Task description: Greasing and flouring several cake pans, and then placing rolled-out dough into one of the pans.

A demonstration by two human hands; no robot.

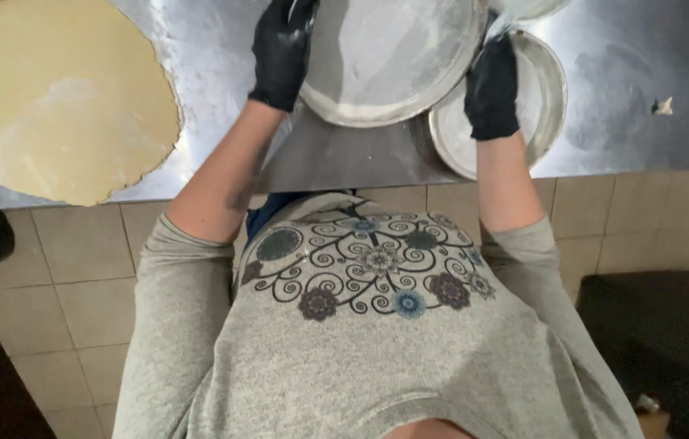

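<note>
While both gloved hands reached to top centre of frame, left hand (282,53) held clenched grip on left rim of round metal pan (385,57); right hand (491,88) clenched grip on same pan's right rim. Pan sat tilted, dusted white inside, partly over second round pan (543,102) just right of it. Both on steel surface (344,158). Flat sheet of pale dough (52,97) lay upper left, well apart. Tiled floor (76,268) below.

Black gloves, patterned grey sweater (360,341)
</note>
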